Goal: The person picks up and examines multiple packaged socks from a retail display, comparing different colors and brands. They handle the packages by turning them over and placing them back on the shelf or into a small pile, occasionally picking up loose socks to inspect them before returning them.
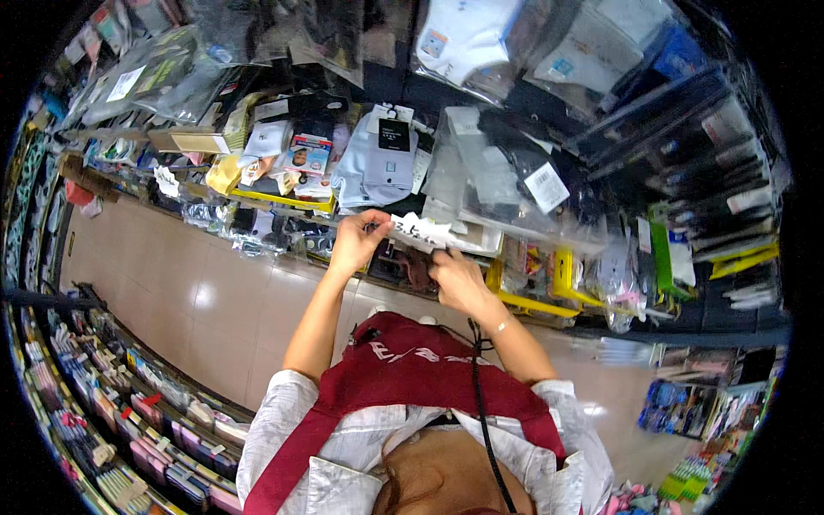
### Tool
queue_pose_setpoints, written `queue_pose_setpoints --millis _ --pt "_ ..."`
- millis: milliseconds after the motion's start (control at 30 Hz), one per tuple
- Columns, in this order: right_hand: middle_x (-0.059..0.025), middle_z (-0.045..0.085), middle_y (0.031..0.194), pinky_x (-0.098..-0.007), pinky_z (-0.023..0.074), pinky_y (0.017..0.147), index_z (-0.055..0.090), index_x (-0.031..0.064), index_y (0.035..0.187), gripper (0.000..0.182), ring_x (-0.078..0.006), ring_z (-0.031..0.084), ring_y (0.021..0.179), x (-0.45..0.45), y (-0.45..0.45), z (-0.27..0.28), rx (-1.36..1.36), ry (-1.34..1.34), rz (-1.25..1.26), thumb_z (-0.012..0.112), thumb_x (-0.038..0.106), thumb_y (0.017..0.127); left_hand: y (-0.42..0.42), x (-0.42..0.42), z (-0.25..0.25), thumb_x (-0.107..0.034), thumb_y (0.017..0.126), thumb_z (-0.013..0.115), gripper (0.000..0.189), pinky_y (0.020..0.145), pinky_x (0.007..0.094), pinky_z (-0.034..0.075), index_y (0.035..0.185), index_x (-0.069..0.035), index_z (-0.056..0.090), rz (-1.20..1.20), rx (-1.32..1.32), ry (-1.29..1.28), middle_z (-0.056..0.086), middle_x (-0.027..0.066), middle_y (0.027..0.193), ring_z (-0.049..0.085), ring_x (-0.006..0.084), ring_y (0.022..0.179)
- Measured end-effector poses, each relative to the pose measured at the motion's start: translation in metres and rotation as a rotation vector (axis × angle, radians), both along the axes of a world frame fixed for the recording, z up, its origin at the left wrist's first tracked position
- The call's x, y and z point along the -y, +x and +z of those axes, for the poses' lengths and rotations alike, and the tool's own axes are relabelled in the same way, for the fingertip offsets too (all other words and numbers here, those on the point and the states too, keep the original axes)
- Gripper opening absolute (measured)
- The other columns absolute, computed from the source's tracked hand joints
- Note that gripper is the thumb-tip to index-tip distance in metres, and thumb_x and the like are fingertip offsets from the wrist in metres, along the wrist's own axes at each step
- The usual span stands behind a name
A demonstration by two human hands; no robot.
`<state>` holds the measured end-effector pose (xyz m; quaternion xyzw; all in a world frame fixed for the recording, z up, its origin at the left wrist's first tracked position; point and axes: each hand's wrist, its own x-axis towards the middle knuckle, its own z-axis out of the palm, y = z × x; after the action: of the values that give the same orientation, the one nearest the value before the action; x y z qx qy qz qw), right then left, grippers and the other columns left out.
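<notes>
A white paper tag (421, 232) with jagged edges and handwriting stands at the shelf's front edge, below the packed socks. Between its thumb and fingers, my left hand (358, 243) pinches the tag's left end. My right hand (460, 277) is at the tag's lower right edge, its fingers curled; whether they grip the tag is hidden. Just behind the tag lie light blue-grey socks (388, 166) with a black label, and a clear bag of dark socks (496, 170) with a white sticker.
Packaged white socks (467, 38) hang above. To the left are a yellow-edged box of small socks (283, 196) and another jagged tag (167, 181). Yellow boxes (537, 304) line the shelf at right. Behind me, across the tiled floor (219, 322), stands a rack of folded goods (148, 412).
</notes>
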<state>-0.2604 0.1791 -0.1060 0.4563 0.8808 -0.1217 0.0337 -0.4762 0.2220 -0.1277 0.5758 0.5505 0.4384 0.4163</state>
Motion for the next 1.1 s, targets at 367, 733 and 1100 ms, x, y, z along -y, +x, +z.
queue_pose_setpoints --millis 367,733,1100 --pt "-0.0134 0.053 0.11 -0.04 0.0439 0.083 0.061 0.0074 0.103 0.044 -0.0349 0.05 0.097 0.019 0.001 0.053 -0.64 0.291 -0.036 0.056 -0.003 0.061 -0.004 0.004 0.0 -0.016 0.08 0.06 0.019 0.064 0.0287 0.047 0.091 -0.001 0.064 -0.044 -0.019 0.047 0.066 0.0117 0.08 0.062 0.0172 0.069" --pt "-0.0198 0.054 0.109 -0.0391 0.0423 0.088 0.064 0.0029 0.092 0.034 -0.0364 0.052 0.1 0.04 0.036 0.033 -0.363 0.05 -0.348 0.056 -0.001 0.06 -0.007 0.02 0.024 -0.011 0.079 0.061 0.027 0.073 0.0266 0.046 0.104 -0.002 0.061 -0.016 -0.053 0.083 0.065 0.0119 0.096 0.06 0.0155 0.085" --pt "-0.0212 0.054 0.107 -0.0368 0.0441 0.085 0.064 0.0039 0.097 0.04 -0.0366 0.053 0.099 0.066 0.04 0.03 -0.545 -0.021 -0.323 0.058 -0.002 0.058 -0.122 -0.108 0.036 -0.012 0.081 0.059 0.019 0.045 0.0237 0.041 0.098 -0.003 0.059 0.207 0.515 -0.061 0.063 0.0073 0.074 0.06 0.0156 0.065"
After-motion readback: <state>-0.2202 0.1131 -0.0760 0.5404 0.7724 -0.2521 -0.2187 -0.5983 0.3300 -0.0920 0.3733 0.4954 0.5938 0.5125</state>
